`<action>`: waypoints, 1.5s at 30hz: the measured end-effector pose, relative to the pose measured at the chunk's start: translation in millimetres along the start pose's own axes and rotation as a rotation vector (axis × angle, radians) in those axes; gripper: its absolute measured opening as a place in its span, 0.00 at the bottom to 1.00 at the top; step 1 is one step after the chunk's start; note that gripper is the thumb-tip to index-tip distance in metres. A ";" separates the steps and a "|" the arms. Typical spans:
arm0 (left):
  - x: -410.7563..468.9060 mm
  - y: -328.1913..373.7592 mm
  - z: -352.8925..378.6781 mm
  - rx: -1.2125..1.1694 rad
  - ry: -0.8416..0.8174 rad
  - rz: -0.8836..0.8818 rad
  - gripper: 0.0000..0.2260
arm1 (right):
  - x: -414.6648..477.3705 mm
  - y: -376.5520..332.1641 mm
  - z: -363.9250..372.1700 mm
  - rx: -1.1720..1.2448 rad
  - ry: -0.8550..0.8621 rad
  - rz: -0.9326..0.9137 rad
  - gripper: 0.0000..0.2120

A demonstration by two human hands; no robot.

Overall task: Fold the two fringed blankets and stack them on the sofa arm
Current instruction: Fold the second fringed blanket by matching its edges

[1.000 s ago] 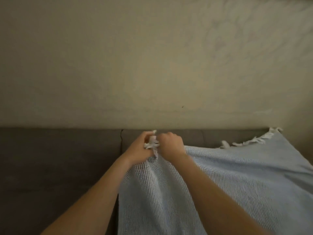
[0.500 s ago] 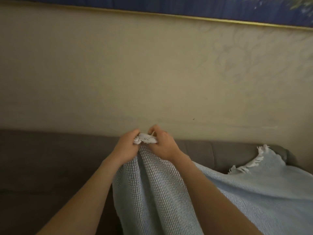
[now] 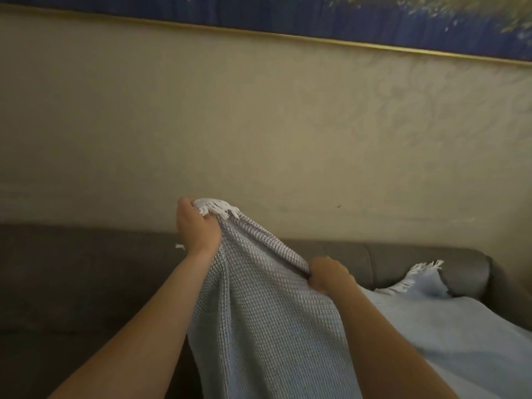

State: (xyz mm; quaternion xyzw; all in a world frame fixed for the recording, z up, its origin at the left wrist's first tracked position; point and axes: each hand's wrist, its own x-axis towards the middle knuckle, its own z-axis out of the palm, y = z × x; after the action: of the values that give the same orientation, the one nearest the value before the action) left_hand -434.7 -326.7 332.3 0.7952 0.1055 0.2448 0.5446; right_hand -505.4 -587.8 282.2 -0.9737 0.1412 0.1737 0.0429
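Blanket [image 3: 259,312] in left hand [image 3: 198,228], right hand [image 3: 328,276]

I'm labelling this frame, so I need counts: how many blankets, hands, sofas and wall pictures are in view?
Blankets: 1, the light blue blanket with white fringe.
Hands: 2, the left hand and the right hand, both gripping the blanket.
Sofas: 1, the grey sofa.
Wall pictures: 1, the framed picture.
Total: 5.

Lt-blue waffle blanket [image 3: 259,312], white fringe, lifted off sofa [image 3: 86,269].
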 end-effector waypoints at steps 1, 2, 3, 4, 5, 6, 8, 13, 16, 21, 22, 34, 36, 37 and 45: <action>0.3 -0.2 -2.0 -0.020 0.019 -0.017 0.09 | -0.7 -9.6 -2.9 0.009 0.054 -0.002 0.15; -0.2 -0.1 -3.6 -0.040 0.026 -0.033 0.08 | -2.7 -20.0 -6.9 0.031 0.101 -0.012 0.14; 0.6 -1.8 -4.1 -0.053 0.021 -0.048 0.07 | -3.8 -30.4 -10.9 0.068 0.146 -0.033 0.13; 1.4 -4.1 -5.4 -0.064 0.002 -0.059 0.06 | -5.2 -41.5 -14.6 0.118 0.192 -0.061 0.11; 3.4 -8.6 -6.8 -0.073 -0.027 -0.067 0.06 | -6.8 -52.8 -18.4 0.168 0.239 -0.097 0.07; 3.9 -11.6 -8.6 -0.083 -0.055 -0.078 0.06 | -7.6 -62.7 -21.6 0.229 0.288 -0.135 0.04; 6.5 -16.4 -14.2 -0.112 -0.086 -0.079 0.05 | -7.5 -84.5 -28.1 0.377 0.383 -0.235 0.05; 16.5 -17.5 -30.3 -0.154 -0.247 0.046 0.14 | -16.1 -140.1 -51.5 0.684 0.489 -0.402 0.04; 27.4 -18.2 -40.4 -0.171 -0.494 0.146 0.28 | -20.8 -166.5 -65.9 0.779 0.464 -0.509 0.05; 41.4 -15.9 -39.4 -0.194 -0.622 0.340 0.21 | -26.8 -183.1 -91.4 0.943 0.548 -0.566 0.04; 45.3 -12.6 -37.1 -0.160 -0.559 0.391 0.15 | -28.4 -184.1 -99.3 0.981 0.585 -0.579 0.03; 63.9 24.6 -33.3 -0.166 -0.085 0.231 0.20 | -22.3 -169.4 -121.9 0.719 0.753 -0.600 0.17; 56.1 17.5 -29.2 -0.112 -0.097 0.216 0.20 | -12.9 -159.7 -103.0 0.730 0.704 -0.538 0.24; 52.9 13.1 -26.5 -0.093 -0.101 0.209 0.20 | -12.0 -154.7 -95.5 0.768 0.678 -0.530 0.24; 15.8 -21.0 -16.0 -0.016 -0.106 -0.018 0.15 | 3.5 -97.5 -21.5 0.673 0.104 -0.629 0.14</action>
State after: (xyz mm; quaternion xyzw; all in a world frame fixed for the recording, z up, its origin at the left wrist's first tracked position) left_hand -427.1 -298.8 321.9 0.8017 0.0819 0.1981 0.5580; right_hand -466.9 -498.3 304.5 -0.9085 -0.1105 0.0476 0.4002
